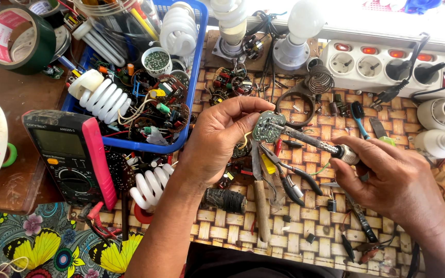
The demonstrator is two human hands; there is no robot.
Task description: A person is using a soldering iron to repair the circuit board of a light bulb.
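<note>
At centre frame we see the left hand (221,138) pinching a round circuit board (267,126) (green), the right hand (387,180) gripping a soldering iron (310,140).

Bright daylight is flooding in from the top edge, perhaps overexposing it; shadows are falling soft, edges bending slightly.

A blue basket (194,77) of spiral lamps and circuit parts sits far left, a multimeter (70,154) near left, a white power strip (387,64) far right.
</note>
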